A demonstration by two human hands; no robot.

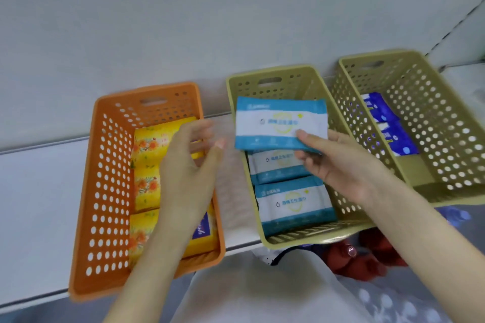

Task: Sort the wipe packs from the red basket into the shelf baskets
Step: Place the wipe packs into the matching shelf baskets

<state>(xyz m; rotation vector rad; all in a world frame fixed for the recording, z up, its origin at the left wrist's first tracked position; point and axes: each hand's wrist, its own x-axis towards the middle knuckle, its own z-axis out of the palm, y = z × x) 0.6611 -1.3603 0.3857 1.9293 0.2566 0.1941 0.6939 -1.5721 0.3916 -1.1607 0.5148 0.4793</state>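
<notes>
Three shelf baskets are partly filled: yellow packs (pixel 147 183) in the orange basket (pixel 86 191), teal packs (pixel 291 204) in the middle basket (pixel 236 81), dark blue packs (pixel 388 134) in the right basket (pixel 433 139). Another teal pack (pixel 278 120) is pinched by the right hand (pixel 338 165) above the middle basket, not yet laid down. The left hand (pixel 186 173) is open, empty. What is left in the red basket (pixel 367 262) cannot be told.

Pale grey shelf (pixel 39 204), set against a plain wall. Carries three perforated baskets in a row: orange basket (pixel 105 191) at left, reaching the front edge; middle olive basket (pixel 294 86) near it, a gap between; right olive basket (pixel 430 126) close against the middle one.
</notes>
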